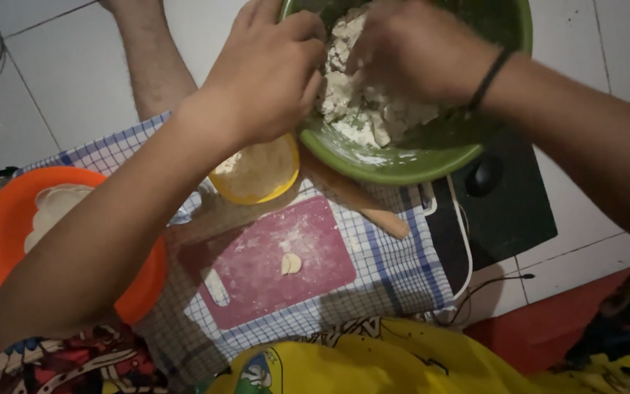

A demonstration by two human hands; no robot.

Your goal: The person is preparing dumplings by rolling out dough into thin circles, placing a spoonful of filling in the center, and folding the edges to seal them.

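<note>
Crumbly pale dough mass (362, 95) in a round green plastic bowl (402, 164), both hands inside it. Left hand (267, 73): fingers curled together into the dough at the near-left rim. Right hand (413, 47): fingers bunched on the dough top; exact grip not discernible. Risks, as judged: the bowl overhangs a wooden rolling pin (359, 201) and could tip under pressing; the small yellow flour dish (257, 175) directly beneath the left wrist could be knocked. Open room: pink cutting board (271, 270) nearer the body, bearing one small dough piece (291, 263); orange bowl (1, 219) under the left forearm limits that side.
</note>
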